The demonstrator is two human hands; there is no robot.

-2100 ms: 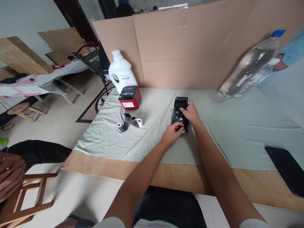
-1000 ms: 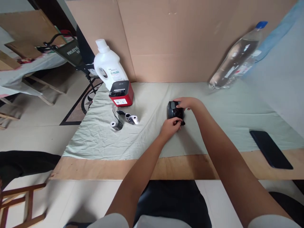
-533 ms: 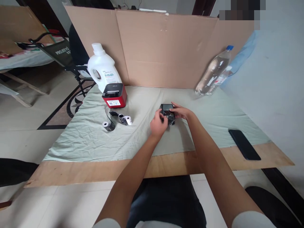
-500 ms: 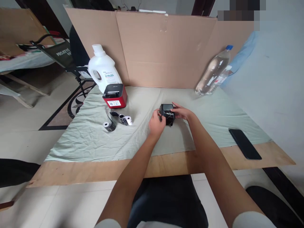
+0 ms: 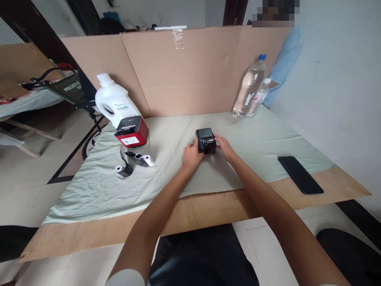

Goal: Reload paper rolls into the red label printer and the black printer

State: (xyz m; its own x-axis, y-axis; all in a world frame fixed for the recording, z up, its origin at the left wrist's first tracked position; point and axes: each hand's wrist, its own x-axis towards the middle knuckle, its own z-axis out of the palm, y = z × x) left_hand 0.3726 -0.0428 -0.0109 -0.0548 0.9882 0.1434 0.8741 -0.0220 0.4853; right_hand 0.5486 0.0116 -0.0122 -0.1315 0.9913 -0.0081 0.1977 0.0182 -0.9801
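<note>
I hold the small black printer (image 5: 205,140) between my two hands, in the middle of the green cloth (image 5: 166,167) on the table. My left hand (image 5: 192,154) grips its left side with the thumb on the near edge, and my right hand (image 5: 224,145) closes on its right side. A moment ago my left fingers were working at the front of it and the lid stood up at the far side; now the top looks flat and closed, and both hands only steady the body. I judge that the part with the lid is finished, but I cannot see if a roll is inside.

To the left, well apart from my hands, lie the paper rolls (image 5: 132,162) with some loose dark tape. Farther left and back stand the red printer (image 5: 131,131) and the white jug (image 5: 114,100). At the far right the clear bottle (image 5: 249,87) stands before the cardboard wall (image 5: 184,71). The black phone (image 5: 300,174) lies at the right near edge. Behind the bottle I see a blue sleeve (image 5: 284,63) of another person.
</note>
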